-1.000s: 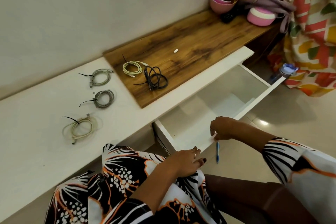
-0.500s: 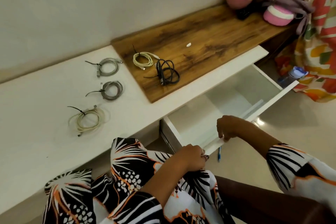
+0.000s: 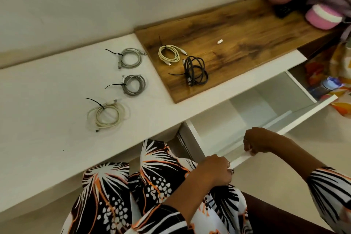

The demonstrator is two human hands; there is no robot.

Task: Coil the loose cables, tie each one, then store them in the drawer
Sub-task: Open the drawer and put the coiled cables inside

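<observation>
Now we are holding the drawer (image 3: 245, 158) front, open | left hand (image 3: 214, 172) and right hand (image 3: 261, 141) both gripping its edge | five tied cables (image 3: 131, 86) lying on the bench (image 3: 47, 110) | pulling evenly, keeping it level.

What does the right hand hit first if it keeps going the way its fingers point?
The right hand already grips the drawer's front panel; going on, it probably enters the open drawer, though depth is unclear.
</observation>
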